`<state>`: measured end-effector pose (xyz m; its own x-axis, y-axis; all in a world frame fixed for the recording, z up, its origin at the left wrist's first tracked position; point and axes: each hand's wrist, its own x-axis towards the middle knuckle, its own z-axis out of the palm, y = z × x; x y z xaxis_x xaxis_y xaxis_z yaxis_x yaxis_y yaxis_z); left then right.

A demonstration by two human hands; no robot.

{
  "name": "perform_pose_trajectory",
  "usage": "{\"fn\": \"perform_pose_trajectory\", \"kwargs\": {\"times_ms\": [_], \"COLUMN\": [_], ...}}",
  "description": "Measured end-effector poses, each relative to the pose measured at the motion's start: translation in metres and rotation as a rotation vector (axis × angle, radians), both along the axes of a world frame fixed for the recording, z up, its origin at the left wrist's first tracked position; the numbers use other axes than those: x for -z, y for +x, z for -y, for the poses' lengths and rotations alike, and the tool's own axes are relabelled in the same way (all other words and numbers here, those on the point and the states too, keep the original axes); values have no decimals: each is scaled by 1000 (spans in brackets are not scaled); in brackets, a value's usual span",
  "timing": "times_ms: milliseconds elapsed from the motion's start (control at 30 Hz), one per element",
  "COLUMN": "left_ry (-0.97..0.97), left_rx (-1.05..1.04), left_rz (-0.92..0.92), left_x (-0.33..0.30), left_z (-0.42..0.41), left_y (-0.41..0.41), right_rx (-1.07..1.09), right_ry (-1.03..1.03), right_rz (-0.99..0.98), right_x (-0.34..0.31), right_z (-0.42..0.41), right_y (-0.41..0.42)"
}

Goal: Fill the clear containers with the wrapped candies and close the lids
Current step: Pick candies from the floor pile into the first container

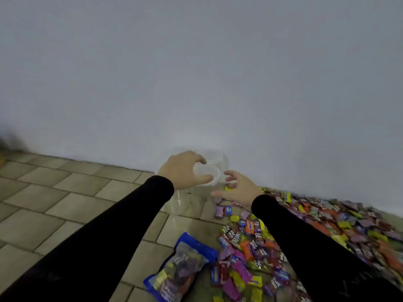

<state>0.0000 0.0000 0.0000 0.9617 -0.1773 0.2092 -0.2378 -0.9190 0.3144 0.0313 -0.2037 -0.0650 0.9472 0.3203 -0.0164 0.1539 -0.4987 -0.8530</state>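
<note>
A plain pale wall (196, 73) fills the upper view, meeting a floor (54, 192) of beige rectangular tiles with dark grout lines. A dark blurred patch sits at the far left edge.

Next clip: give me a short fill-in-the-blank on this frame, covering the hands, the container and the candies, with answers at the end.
1. The left hand grips the round lid of the clear ____.
2. The right hand hovers beside it with its fingers ____.
3. The loose wrapped candies lie on the tiled ____.
4. The blue candy bag lies to the ____ of the candy pile.

Answers: container; open; floor; left
</note>
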Motion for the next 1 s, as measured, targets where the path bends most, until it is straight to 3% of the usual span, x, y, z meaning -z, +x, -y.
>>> {"fn": "perform_pose_trajectory", "kwargs": {"times_ms": [300,700,900,1000], "left_ry": [208,101,-172,-211], "left_rx": [46,102,150,175], "left_rz": [129,165,241,261], "left_x": [38,37,14,3], "left_z": [5,7,29,51], "left_y": [26,27,5,-10], "right_rx": [-20,-35,32,88], "right_ry": [110,132,159,216], "right_rz": [-52,43,183,209], "right_x": [37,30,4,-1], "right_z": [-26,-29,-14,2], "right_y": [12,9,-18,-36]}}
